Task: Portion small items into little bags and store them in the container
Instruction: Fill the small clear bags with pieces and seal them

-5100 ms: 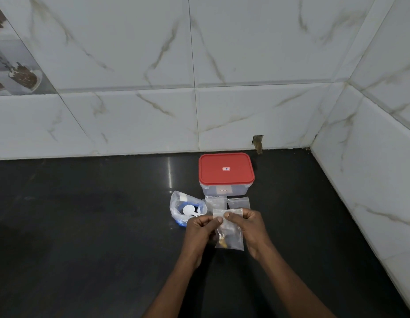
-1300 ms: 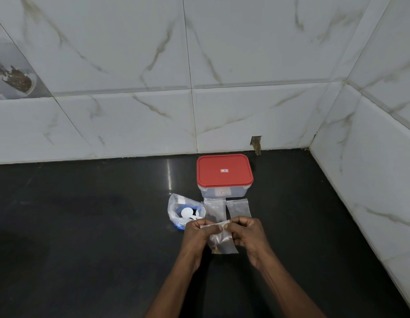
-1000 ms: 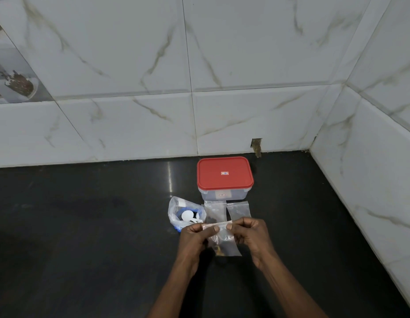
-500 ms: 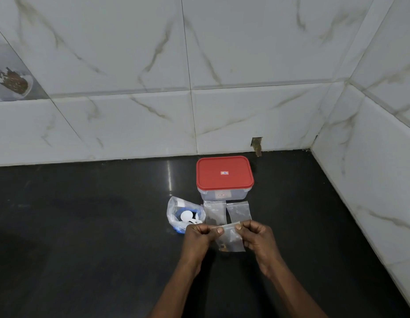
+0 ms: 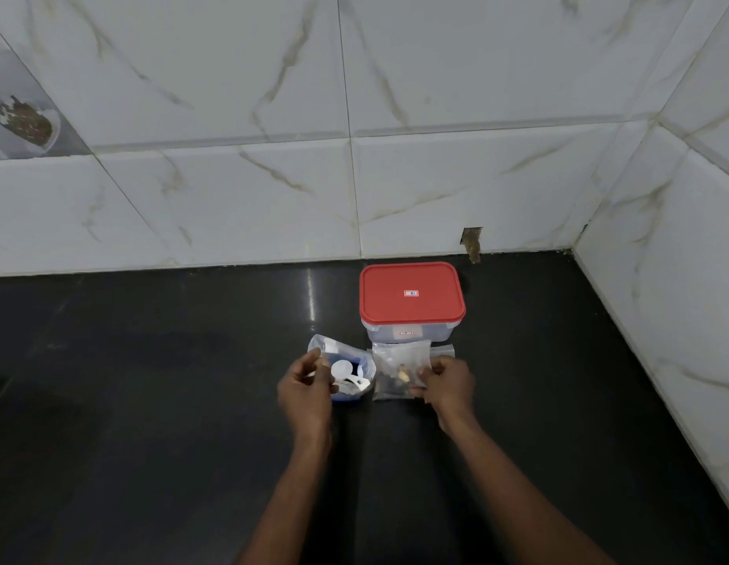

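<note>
Head view: a person is handling a small bag (image 5: 397,371) in front of a red-lidded container (image 5: 436,331).
The right hand (image 5: 448,381) is pinching the right edge of this filled bag, which is lying flat on the black counter (image 5: 191,401) just in front of the container. The left hand (image 5: 306,387) is hovering with fingers curled at the rim of a supply bag (image 5: 350,375), front-left of the container; whether it is gripping is unclear. Another little bag (image 5: 443,351) is peeking out against the container's front. The lid (image 5: 411,299) is sitting closed, so portioning seems partly done and storing not yet begun.
</note>
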